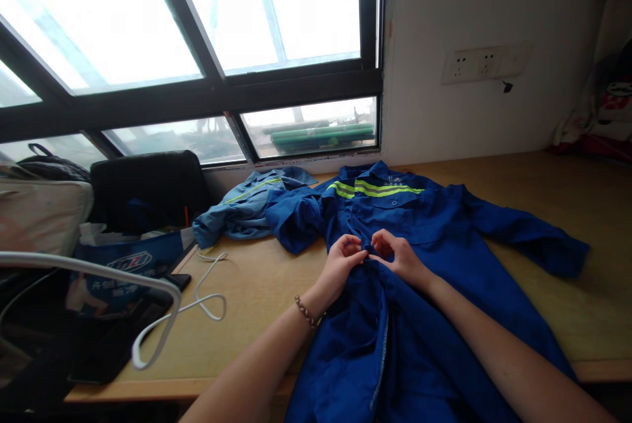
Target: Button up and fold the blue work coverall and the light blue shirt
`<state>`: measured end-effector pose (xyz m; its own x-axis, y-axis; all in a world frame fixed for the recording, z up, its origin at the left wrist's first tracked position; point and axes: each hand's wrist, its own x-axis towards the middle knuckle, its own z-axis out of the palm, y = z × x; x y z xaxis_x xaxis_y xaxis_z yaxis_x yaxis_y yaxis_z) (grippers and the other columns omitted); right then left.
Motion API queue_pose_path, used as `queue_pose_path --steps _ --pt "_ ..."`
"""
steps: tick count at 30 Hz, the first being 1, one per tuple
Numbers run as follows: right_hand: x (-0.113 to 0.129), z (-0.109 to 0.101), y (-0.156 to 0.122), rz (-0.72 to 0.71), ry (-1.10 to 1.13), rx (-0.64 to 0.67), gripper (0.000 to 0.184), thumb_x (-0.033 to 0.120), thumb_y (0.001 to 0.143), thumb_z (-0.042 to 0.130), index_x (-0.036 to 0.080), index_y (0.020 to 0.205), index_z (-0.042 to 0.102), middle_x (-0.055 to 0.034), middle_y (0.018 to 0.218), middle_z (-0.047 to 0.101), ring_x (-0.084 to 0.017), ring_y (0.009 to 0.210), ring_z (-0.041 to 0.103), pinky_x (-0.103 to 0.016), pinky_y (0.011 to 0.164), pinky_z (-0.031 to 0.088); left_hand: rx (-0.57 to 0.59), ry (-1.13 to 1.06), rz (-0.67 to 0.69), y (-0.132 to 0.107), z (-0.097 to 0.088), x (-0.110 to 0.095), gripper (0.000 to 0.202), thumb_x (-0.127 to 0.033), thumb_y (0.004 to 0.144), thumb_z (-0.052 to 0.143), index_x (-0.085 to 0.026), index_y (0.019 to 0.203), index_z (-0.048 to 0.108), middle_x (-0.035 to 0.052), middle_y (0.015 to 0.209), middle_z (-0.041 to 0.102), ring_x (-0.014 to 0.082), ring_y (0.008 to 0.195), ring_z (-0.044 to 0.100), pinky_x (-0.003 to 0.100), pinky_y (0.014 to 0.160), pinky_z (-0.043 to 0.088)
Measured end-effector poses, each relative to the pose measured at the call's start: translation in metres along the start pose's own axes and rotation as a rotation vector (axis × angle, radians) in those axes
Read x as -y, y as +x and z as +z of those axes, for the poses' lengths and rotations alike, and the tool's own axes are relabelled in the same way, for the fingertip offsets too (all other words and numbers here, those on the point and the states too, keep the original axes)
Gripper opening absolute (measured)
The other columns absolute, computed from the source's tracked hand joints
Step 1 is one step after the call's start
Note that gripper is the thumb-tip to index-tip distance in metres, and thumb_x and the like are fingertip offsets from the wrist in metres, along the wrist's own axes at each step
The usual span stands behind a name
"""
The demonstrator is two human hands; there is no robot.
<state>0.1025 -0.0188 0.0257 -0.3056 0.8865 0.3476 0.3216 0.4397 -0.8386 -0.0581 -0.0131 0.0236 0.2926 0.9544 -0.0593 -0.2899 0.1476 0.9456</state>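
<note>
Both hands pinched on the jacket front — collar turned away from us.

Our left hand and right hand are curled nearly closed, fingertips meeting at the middle seam of the jacket, each nipping an edge of cloth; whether a button sits between them we cannot tell. The jacket lies on the table, sleeves spread, hem hanging over the near edge — laid out so, we judge, to keep the front flat and within reach. A paler garment is bunched against the sleeve on our left; a white hanger sits further left.
</note>
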Motion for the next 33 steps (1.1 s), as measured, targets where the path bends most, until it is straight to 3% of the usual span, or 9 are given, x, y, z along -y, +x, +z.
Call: queue_pose_path --steps 6,10,17,21,25,27,30,33 --pt "-0.003 0.000 0.004 0.082 0.058 -0.019 0.030 0.044 0.079 0.046 0.016 0.068 0.050 0.0023 0.060 0.046 -0.009 0.056 0.041 -0.021 0.051 0.033 0.036 -0.017 0.002 0.001 0.000 -0.001 0.038 -0.021 0.056 0.072 -0.017 0.084 0.046 -0.0041 0.064 0.054 0.0066 0.057 0.052 0.017 0.056 0.040" --pt "-0.012 0.002 0.007 0.135 0.154 0.043 0.038 0.046 0.079 0.044 0.017 0.056 0.042 0.0046 0.052 0.036 -0.008 0.050 0.034 -0.021 0.047 0.027 0.070 -0.016 0.010 0.000 0.000 -0.001 0.039 -0.020 0.056 0.072 -0.018 0.085 0.045 -0.0054 0.063 0.053 0.0058 0.056 0.051 0.017 0.056 0.040" --pt "-0.018 0.003 0.008 0.271 0.304 0.117 0.042 0.050 0.075 0.046 0.017 0.051 0.036 0.0071 0.044 0.031 -0.006 0.042 0.025 -0.021 0.042 0.019 0.098 0.046 0.011 0.001 -0.005 -0.001 0.042 -0.023 0.058 0.072 -0.018 0.091 0.047 -0.0036 0.065 0.058 0.0076 0.057 0.055 0.018 0.057 0.042" --pt "-0.029 0.006 0.010 0.362 0.378 0.036 0.042 0.054 0.070 0.050 0.017 0.054 0.041 0.0064 0.046 0.036 -0.006 0.042 0.029 -0.020 0.041 0.022 0.080 0.103 -0.031 0.007 -0.007 0.002 0.054 -0.029 0.061 0.070 -0.017 0.107 0.045 0.0018 0.074 0.063 0.0121 0.062 0.060 0.023 0.061 0.047" --pt "-0.038 0.000 0.015 0.430 0.395 -0.157 0.044 0.059 0.069 0.048 0.018 0.053 0.040 0.0071 0.041 0.031 -0.005 0.036 0.025 -0.021 0.036 0.019 0.167 0.175 0.052 0.013 -0.004 0.008 0.059 -0.025 0.070 0.060 -0.021 0.123 0.035 0.0109 0.106 0.059 0.0178 0.085 0.061 0.031 0.076 0.047" --pt "-0.033 -0.009 0.016 0.411 0.365 -0.234 0.043 0.059 0.070 0.045 0.020 0.055 0.040 0.0080 0.039 0.027 -0.006 0.033 0.021 -0.021 0.034 0.015 0.183 0.307 0.148 0.015 -0.001 0.011 0.059 -0.018 0.069 0.060 -0.023 0.123 0.038 0.0104 0.118 0.053 0.0187 0.097 0.057 0.033 0.084 0.044" --pt "-0.007 -0.022 0.009 0.302 0.216 -0.322 0.038 0.055 0.073 0.046 0.019 0.058 0.044 0.0057 0.041 0.033 -0.008 0.035 0.028 -0.022 0.035 0.021 0.183 0.558 0.267 0.021 0.002 0.016 0.054 -0.013 0.067 0.057 -0.023 0.119 0.046 0.0076 0.120 0.051 0.0193 0.101 0.054 0.036 0.089 0.041" --pt "0.036 -0.021 -0.024 0.199 -0.025 -0.259 0.031 0.045 0.077 0.045 0.018 0.063 0.050 0.0015 0.050 0.046 -0.011 0.046 0.041 -0.023 0.043 0.032 0.176 0.743 0.401 0.037 0.002 0.019 0.049 -0.011 0.067 0.055 -0.022 0.114 0.051 0.0065 0.122 0.050 0.0202 0.108 0.049 0.038 0.097 0.034"
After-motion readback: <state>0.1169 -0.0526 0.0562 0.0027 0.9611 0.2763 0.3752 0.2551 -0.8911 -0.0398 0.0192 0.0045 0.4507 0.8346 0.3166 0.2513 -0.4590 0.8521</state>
